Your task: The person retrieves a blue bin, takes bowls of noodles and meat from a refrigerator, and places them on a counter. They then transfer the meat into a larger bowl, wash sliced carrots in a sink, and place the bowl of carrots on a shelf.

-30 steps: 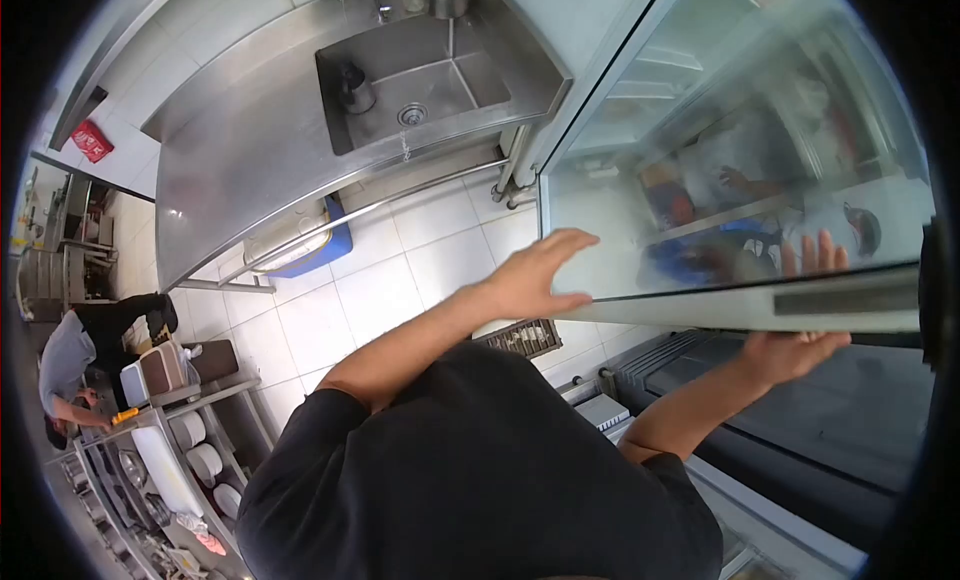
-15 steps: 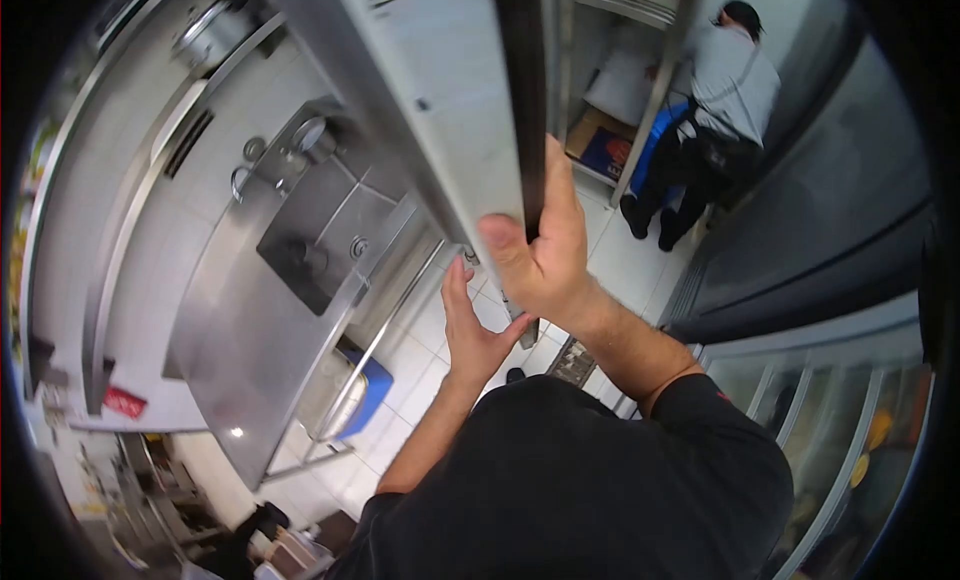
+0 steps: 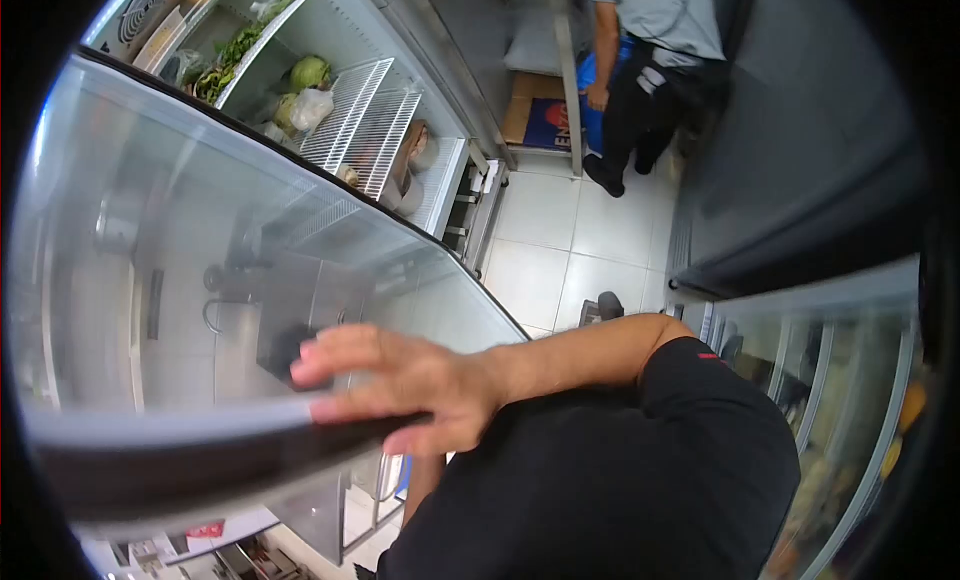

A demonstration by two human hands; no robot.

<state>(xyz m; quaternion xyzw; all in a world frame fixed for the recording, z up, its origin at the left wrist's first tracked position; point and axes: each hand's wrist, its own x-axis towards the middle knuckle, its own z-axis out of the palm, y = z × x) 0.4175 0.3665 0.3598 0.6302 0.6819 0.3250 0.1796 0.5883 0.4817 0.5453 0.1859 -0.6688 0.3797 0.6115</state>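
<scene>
A glass fridge door (image 3: 390, 265) stands swung open, stretching across the left side of the view. My right hand (image 3: 420, 385) lies against the door's blurred, pale-and-dark edge (image 3: 190, 450), fingers spread and stretched out. My left forearm (image 3: 425, 475) shows just below it; the left hand itself is hidden behind the right hand and door edge. Beyond the door, the fridge interior is exposed, with white wire shelves (image 3: 350, 105), leafy greens (image 3: 238, 52), a round green vegetable (image 3: 310, 73) and a white plastic bag (image 3: 312, 110).
A person (image 3: 650, 70) in a grey shirt stands at the back, beside a metal rack (image 3: 568, 70) holding a cardboard box (image 3: 548, 120). Dark cabinet fronts (image 3: 800, 170) and another glass-fronted unit (image 3: 830, 400) line the right. White floor tiles (image 3: 530, 275) run between.
The door has swung open toward the left, exposing the shelves. My right hand moved left and down with its edge; my left hand went out of sight. The other person has straightened up somewhat.
</scene>
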